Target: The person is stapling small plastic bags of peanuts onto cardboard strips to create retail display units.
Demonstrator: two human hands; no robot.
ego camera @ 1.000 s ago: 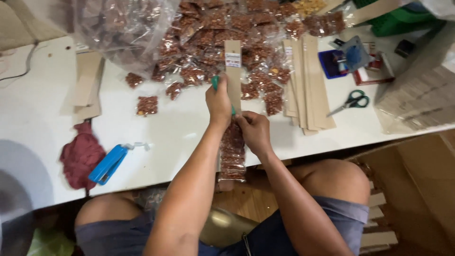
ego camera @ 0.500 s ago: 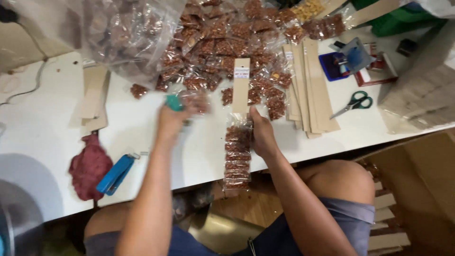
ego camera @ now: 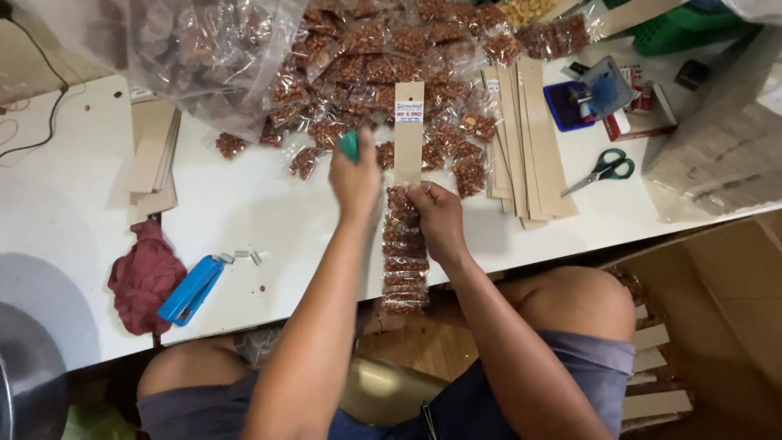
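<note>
My left hand (ego camera: pixel 355 181) grips a small green stapler (ego camera: pixel 349 145) just left of a tan cardboard strip (ego camera: pixel 409 130). Below the strip's bare top hang several small clear packets of brown nuts (ego camera: pixel 403 261), fixed in a column that drops over the table's front edge. My right hand (ego camera: pixel 438 220) pinches the strip at the top packet. Just beyond the hands lies a heap of loose nut packets (ego camera: pixel 383 73) on the white table (ego camera: pixel 244 204).
A stack of blank cardboard strips (ego camera: pixel 525 138) lies right of the hands, green-handled scissors (ego camera: pixel 604 169) beyond it. A blue stapler (ego camera: pixel 191 290) and a red cloth (ego camera: pixel 145 275) sit front left. More strips (ego camera: pixel 153 155) at left. Cardboard box (ego camera: pixel 717 301) at right.
My left hand swung left to the packet heap, then came back beside the strip with the green stapler. The right hand stayed on the strip.
</note>
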